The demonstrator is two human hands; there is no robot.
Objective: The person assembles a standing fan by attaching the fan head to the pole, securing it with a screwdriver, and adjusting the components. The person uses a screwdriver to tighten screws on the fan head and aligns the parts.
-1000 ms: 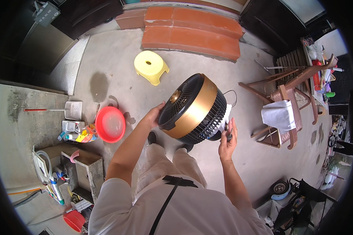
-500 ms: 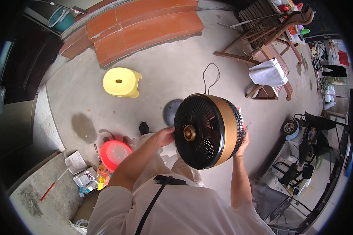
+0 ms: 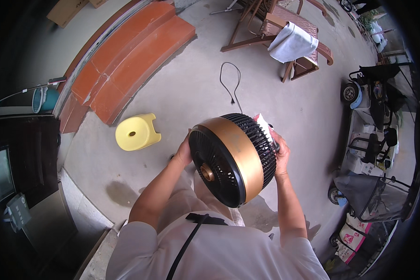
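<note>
Because the fan (image 3: 233,156) hangs between two hands, just off the dial's centre toward four o'clock, a drop looks the likeliest mishap: the smooth rim could slip if one side were gripped harder than the other. The left hand (image 3: 184,150) is half curled at the fan's nine o'clock, holding that rim, its fingertips hidden. The right hand (image 3: 281,151), at three o'clock, is bent part-way around the rear, bracing it; a small dark piece shows by its fingers, but I cannot tell what it is. A white piece (image 3: 264,126) lies against the rear cage (image 3: 259,142) at two o'clock and might work loose were that hand to shift. The cord (image 3: 239,77) loops at twelve o'clock, its plug (image 3: 232,101) loose, so it could snag a foot or the chair (image 3: 288,15) at one o'clock if the person turned. The fan itself looks glossy: black spiral-ribbed front grille (image 3: 219,163) tilted toward eight o'clock, gold hub cap (image 3: 207,172), broad gold band (image 3: 238,148), black slats behind.
</note>
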